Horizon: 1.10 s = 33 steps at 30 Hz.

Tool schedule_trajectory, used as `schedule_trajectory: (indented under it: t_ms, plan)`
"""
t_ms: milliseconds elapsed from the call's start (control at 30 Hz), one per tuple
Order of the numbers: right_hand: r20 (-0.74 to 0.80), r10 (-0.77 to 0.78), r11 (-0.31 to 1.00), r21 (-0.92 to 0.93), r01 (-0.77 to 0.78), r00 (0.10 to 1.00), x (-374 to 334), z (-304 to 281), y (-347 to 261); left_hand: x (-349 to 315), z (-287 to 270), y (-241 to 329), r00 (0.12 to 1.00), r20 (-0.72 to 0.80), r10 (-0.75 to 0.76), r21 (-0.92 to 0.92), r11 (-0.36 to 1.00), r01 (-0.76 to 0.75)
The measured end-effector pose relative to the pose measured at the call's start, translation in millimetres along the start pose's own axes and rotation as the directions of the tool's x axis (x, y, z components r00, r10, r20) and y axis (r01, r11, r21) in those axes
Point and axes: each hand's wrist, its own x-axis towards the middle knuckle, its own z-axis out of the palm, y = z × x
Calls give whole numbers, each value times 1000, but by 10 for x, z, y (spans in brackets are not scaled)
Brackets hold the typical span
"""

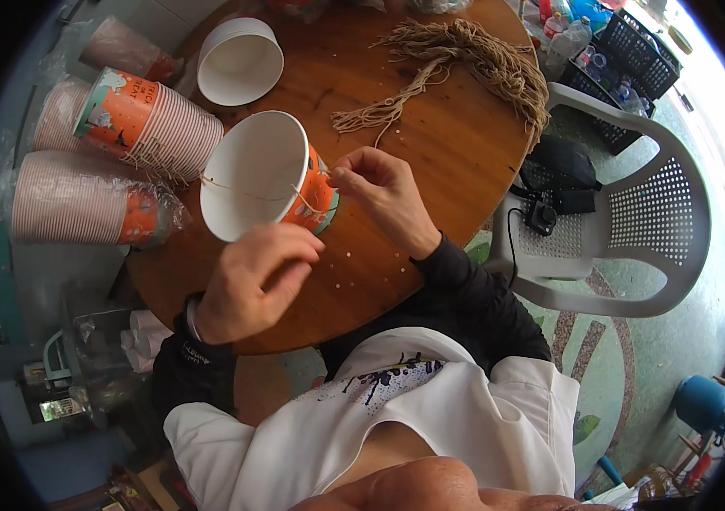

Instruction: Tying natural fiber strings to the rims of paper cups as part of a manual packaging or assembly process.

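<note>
A paper bucket [247,170], white inside with an orange and green printed outside, lies tipped on the wooden table with its mouth toward me. A thin beige string [307,201] passes through its wall near the rim and runs across the mouth. At the bucket's right side, my right hand [384,192] pinches the string between thumb and fingertips. My left hand [256,277] is just below the rim, fingers bent and thumb apart, with nothing visible in it. Whether its fingertips touch the bucket I cannot tell.
Behind the bucket stands a white paper tub [241,64]. Stacked printed buckets [154,115], some in plastic wrap, fill the left side. A bundle of beige strings [473,64] lies at the table's far right. A grey plastic chair [635,238] holds a black bag [563,166].
</note>
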Motion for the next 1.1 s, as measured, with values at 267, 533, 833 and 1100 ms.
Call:
schedule_trajectory:
  t_ms: [267, 533, 833, 1100]
  plan:
    - [32, 7, 990, -138, -2, 999, 21, 60, -81, 54, -107, -467, 962, -203, -181, 106, 973, 205]
    - [41, -16, 977, -210, 24, 999, 70, 80, -88, 220, -79, -678, 971, -139, -193, 125, 970, 210]
    - [55, -63, 947, -312, 77, 997, 119, 109, -32, 349, -9, -742, 976, -76, -203, 56, 977, 208]
    - [75, -216, 846, -484, 225, 974, 111, 170, -68, 366, 43, -757, 967, -95, -236, 43, 970, 240]
